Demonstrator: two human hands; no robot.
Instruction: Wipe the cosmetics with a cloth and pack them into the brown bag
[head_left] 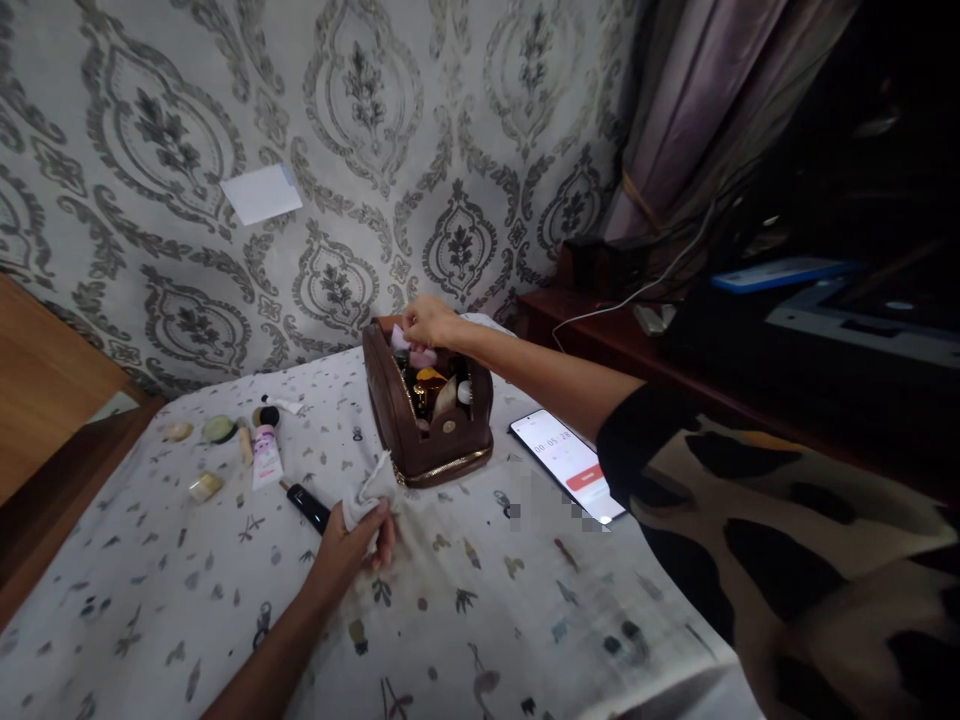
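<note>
My left hand (358, 548) is closed on a crumpled white cloth or tissue (370, 492), low over the bedspread-like printed cloth. A black tube-shaped thing (306, 506) lies just beside that hand. At the back, a brown zip-up cosmetics bag (394, 415) stands unzipped, with its top gaping. My right hand (430, 322) is at the bag's far left side, its fingers pinched on a pale pink item (400, 340) whose kind I cannot make out. Inside the bag are a shiny golden-amber item (429, 385) and a white round item (464, 392).
On the left lie a pink-and-white tube (266, 458), a black-ended brush (266, 416), a green round case (219, 430) and a small yellowish jar (205, 487). A phone (562, 462) showing a timer rests right of the bag. The patterned wall (337, 250) rises behind.
</note>
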